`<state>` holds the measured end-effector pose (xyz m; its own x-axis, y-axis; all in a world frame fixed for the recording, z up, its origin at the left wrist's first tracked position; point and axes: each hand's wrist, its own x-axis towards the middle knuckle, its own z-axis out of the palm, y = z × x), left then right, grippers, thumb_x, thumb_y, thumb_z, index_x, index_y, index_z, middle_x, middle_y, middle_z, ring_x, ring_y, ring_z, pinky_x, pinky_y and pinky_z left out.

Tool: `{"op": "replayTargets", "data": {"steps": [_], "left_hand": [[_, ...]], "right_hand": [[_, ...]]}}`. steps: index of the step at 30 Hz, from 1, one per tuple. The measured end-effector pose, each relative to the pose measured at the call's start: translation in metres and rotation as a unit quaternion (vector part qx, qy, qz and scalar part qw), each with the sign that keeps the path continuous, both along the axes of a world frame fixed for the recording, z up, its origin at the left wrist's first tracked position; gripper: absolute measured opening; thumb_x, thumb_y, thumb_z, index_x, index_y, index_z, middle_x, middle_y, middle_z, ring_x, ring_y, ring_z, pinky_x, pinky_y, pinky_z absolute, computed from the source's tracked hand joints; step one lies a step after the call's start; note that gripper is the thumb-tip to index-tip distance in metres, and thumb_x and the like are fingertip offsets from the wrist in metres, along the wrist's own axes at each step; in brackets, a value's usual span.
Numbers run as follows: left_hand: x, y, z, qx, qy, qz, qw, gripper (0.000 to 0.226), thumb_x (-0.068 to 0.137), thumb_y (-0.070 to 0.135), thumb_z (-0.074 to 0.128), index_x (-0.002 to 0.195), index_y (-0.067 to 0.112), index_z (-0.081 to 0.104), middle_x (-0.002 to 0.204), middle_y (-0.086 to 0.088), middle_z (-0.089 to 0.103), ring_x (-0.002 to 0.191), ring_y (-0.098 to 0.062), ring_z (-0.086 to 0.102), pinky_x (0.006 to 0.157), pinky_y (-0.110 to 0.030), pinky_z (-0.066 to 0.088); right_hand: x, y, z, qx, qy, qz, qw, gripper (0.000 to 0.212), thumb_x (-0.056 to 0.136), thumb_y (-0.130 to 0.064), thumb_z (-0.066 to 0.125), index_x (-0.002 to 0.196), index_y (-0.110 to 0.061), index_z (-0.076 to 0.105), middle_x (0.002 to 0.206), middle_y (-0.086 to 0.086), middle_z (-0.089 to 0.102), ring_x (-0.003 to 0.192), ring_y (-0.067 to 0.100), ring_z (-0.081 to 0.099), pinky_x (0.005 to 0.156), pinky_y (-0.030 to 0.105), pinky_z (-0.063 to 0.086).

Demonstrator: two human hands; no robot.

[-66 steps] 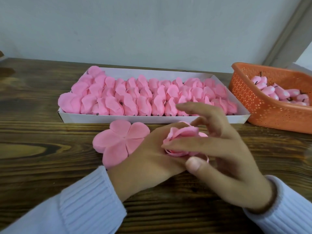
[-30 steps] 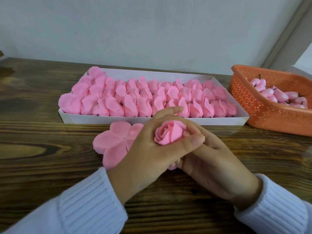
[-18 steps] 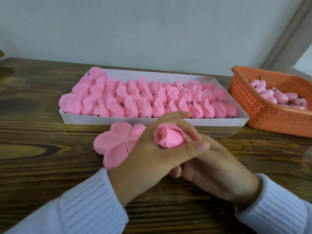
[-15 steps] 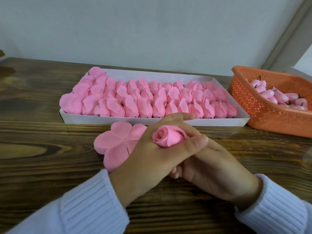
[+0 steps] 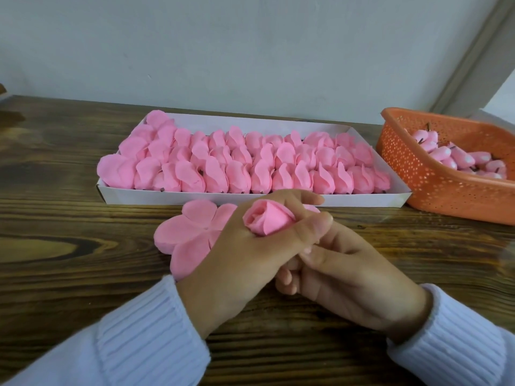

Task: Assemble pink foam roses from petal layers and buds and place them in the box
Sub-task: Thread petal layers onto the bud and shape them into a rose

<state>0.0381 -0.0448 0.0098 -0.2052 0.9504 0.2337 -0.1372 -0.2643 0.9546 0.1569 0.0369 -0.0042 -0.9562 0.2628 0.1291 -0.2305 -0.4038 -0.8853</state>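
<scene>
Head view: left hand (image 5: 239, 254) curls around rose (image 5: 269, 221); right hand (image 5: 351, 285) curled beneath, hold unclear.

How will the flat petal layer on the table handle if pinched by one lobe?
Probably floppy: the petal layer is thin and slit into lobes, so the rest would likely droop. Likely bends without breaking, since the rose in the left hand curls tight. Lying flat, it should not roll.

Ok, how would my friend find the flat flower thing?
Find the long white box of roses on the table. Just in front of it, partly hidden by the left hand, lies the petal layer. It alone is flat and spread open, not curled up.
</scene>
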Motion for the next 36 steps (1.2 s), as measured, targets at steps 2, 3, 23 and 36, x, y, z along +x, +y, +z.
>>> {"op": "replayTargets", "data": {"steps": [2, 3, 23, 36], "left_hand": [[0.001, 0.000, -0.001, 0.001, -0.018, -0.012, 1.000, 0.009, 0.067, 0.037, 0.072, 0.066, 0.028, 0.070, 0.100, -0.013, 0.068, 0.036, -0.013, 0.050, 0.038, -0.021, 0.044], [0.002, 0.000, -0.001, 0.003, -0.021, -0.017, 1.000, 0.009, 0.067, 0.037, 0.072, 0.067, 0.028, 0.070, 0.101, -0.010, 0.069, 0.033, -0.009, 0.047, 0.038, -0.022, 0.044], [-0.001, -0.002, 0.005, -0.014, -0.003, -0.027, 1.000, 0.017, 0.065, 0.038, 0.070, 0.053, 0.028, 0.064, 0.098, 0.008, 0.068, 0.046, -0.024, 0.056, 0.042, -0.022, 0.047], [-0.015, 0.011, 0.015, -0.039, -0.012, 0.150, 0.988, 0.046, 0.088, 0.040, 0.059, 0.045, 0.024, 0.067, 0.060, -0.008, 0.064, 0.054, -0.014, 0.064, 0.050, -0.022, 0.051]], "right_hand": [[0.000, 0.000, 0.000, -0.007, -0.009, 0.002, 1.000, 0.033, 0.086, -0.028, 0.068, 0.098, 0.000, 0.056, 0.078, 0.005, 0.064, 0.071, 0.014, 0.058, 0.065, 0.025, 0.044], [-0.001, 0.000, 0.001, -0.011, -0.017, 0.005, 1.000, 0.036, 0.087, -0.031, 0.066, 0.099, 0.001, 0.056, 0.077, 0.006, 0.063, 0.070, 0.014, 0.057, 0.064, 0.025, 0.043], [0.000, -0.002, 0.004, 0.023, -0.011, 0.001, 1.000, 0.042, 0.082, -0.016, 0.069, 0.109, 0.007, 0.045, 0.080, 0.006, 0.056, 0.072, 0.011, 0.056, 0.060, 0.021, 0.039], [0.002, 0.001, 0.012, 0.145, -0.081, -0.092, 0.982, 0.022, 0.087, -0.016, 0.057, 0.108, -0.009, 0.059, 0.085, 0.006, 0.067, 0.069, 0.015, 0.063, 0.057, 0.020, 0.047]]}}
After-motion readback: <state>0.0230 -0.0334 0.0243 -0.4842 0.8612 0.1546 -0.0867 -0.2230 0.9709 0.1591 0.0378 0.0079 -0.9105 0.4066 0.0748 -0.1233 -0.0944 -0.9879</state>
